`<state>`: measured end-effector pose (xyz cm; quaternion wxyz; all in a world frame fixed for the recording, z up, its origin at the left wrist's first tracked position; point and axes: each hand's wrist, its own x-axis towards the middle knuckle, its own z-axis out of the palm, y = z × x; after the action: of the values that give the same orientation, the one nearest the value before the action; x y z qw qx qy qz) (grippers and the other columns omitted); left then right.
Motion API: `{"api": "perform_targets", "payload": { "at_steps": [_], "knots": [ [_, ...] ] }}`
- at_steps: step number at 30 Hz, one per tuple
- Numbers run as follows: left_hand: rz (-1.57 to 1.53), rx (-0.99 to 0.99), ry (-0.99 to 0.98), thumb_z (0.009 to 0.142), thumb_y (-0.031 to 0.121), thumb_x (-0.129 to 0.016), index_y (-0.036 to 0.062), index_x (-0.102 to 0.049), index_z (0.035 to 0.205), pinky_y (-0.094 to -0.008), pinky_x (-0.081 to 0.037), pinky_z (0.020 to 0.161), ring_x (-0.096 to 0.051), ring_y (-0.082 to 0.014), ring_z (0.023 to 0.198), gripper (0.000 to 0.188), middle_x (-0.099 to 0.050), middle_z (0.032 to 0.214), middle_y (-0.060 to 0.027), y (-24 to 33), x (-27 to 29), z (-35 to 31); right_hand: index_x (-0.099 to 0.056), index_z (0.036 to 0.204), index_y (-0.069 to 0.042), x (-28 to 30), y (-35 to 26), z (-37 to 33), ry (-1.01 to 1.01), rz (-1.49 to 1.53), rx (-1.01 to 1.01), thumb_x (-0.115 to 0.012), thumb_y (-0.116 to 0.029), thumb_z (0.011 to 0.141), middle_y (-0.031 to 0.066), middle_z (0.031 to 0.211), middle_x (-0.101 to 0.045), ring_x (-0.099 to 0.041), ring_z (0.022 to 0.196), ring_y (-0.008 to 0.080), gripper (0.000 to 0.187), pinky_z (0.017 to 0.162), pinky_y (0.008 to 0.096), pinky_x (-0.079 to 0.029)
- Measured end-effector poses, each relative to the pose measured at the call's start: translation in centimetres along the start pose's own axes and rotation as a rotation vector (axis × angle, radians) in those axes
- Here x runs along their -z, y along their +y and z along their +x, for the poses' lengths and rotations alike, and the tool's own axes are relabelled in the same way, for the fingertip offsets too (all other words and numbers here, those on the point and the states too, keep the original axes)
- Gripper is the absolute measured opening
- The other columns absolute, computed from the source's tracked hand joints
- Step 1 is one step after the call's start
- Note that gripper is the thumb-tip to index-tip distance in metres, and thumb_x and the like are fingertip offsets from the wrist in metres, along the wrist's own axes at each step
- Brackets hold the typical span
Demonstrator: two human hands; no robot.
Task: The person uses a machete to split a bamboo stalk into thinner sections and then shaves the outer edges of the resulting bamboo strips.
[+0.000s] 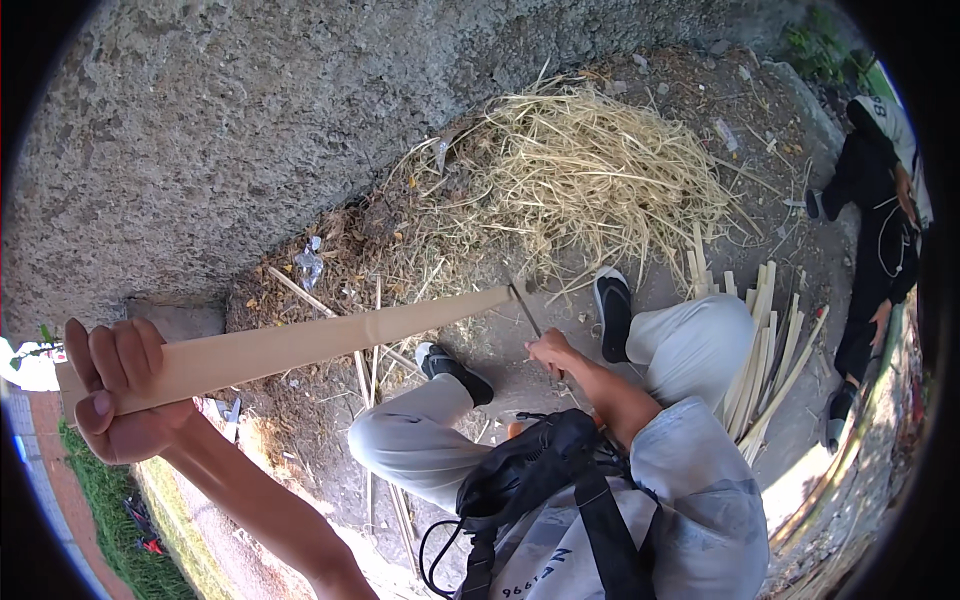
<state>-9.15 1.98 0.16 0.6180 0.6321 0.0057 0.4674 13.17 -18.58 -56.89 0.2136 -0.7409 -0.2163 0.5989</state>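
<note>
My left hand (125, 405) is stretched far out to the left, its fingers wrapped round the wide end of a long pale bamboo slat (280, 350). From there the slat slopes up to the right, its narrower end in front of my shoes. My right hand (553, 355) is closed round the handle of a long thin knife (526, 312), which points up and to the left. The dark blade crosses the slat's far end and looks to touch it; the exact contact is too small to tell. Most of the handle is hidden in my fist.
A heap of thin bamboo shavings (610, 170) lies ahead, below a rough stone wall (250, 120). Several split bamboo strips (765, 350) lie beside my right knee. More strips (370, 390) rest near my left shoe. Another person (870, 240) is at the far right.
</note>
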Motion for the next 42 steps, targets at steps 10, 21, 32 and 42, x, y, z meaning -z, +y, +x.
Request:
{"api": "perform_targets", "payload": {
  "at_steps": [10,21,32,42],
  "knots": [
    [-0.054,0.068,-0.111,0.067,0.005,-0.053,0.0111,-0.033,0.082,-0.0295,-0.031,0.06,-0.027,-0.0128,0.052,0.025,-0.029,0.061,0.0008,-0.4,-0.9,1.6,-0.072,0.071,-0.007,1.3,3.2,3.8,-0.081,-0.485,0.187,-0.065,-0.029,0.088,0.009,0.055,-0.065,-0.065,0.048,0.0216,0.029,0.052,0.0364,-0.052],
    [-0.078,0.065,-0.104,0.071,0.006,-0.052,0.0118,-0.033,0.079,-0.0285,-0.029,0.057,-0.025,-0.0109,0.054,0.021,-0.028,0.063,0.0008,-1.3,-2.9,2.3,-0.069,0.065,0.0,3.6,3.0,5.2,-0.078,-0.433,0.122,-0.064,-0.043,0.089,0.0134,0.055,-0.065,-0.067,0.051,0.0247,0.049,0.053,0.0388,-0.054],
    [0.238,-0.184,0.677,0.084,0.008,-0.045,0.0164,-0.023,0.065,-0.0264,-0.02,0.047,-0.019,-0.0093,0.051,0.03,-0.022,0.059,0.0013,-2.5,-6.9,1.7,-0.062,0.068,0.003,2.7,-13.7,-14.1,0.244,-0.143,0.521,-0.071,-0.044,0.089,0.0211,0.063,-0.063,-0.066,0.061,0.0357,0.053,0.063,0.0451,-0.051],
    [0.078,-0.175,0.214,0.08,0.007,-0.046,0.0152,-0.026,0.071,-0.0292,-0.021,0.052,-0.019,-0.01,0.055,0.023,-0.024,0.063,0.0,-1.9,-9.6,-1.4,-0.062,0.061,0.009,4.3,-10.9,-13.8,-0.004,-0.179,0.167,-0.073,-0.039,0.087,0.0172,0.056,-0.062,-0.065,0.05,0.0269,0.055,0.051,0.0427,-0.051]
  ]
}}
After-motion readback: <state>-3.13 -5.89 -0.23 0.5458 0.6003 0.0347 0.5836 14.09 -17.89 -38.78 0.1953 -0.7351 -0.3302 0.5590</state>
